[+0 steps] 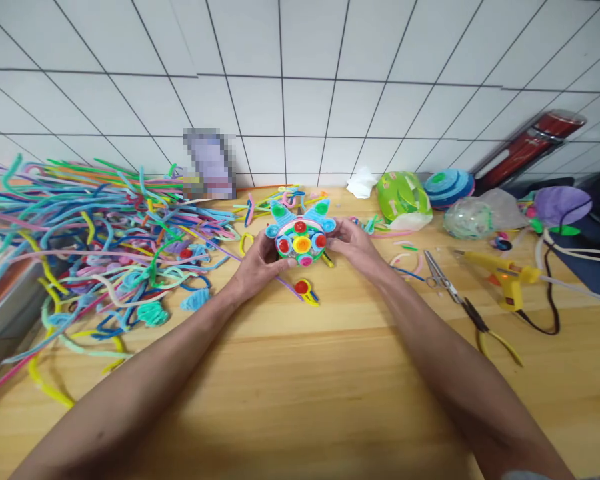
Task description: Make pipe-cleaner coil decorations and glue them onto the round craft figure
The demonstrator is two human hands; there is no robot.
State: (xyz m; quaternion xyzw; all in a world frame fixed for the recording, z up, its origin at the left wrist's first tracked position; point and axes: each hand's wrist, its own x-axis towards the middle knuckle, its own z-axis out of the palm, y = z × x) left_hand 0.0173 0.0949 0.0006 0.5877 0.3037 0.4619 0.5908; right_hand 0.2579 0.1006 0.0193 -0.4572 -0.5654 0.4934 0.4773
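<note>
Between my two hands is a colourful pipe-cleaner ornament (301,243), with red, yellow and blue coils on its round front and blue points with green tips on top. My left hand (261,265) grips its left side, thumb along the lower edge. On the opposite side, my right hand (354,243) closes on the edge; its fingertips are partly hidden behind the ornament. Just below lies a small red and yellow coiled pipe-cleaner piece (304,288) on the wooden table (300,393).
A large heap of pipe cleaners (105,227) spreads across the left. To the right lie scissors (443,277), yellow-handled pliers (485,327) and a yellow glue gun (505,273). Along the tiled wall stand a green package (403,199), a blue coiled disc (447,185) and a red flask (530,150).
</note>
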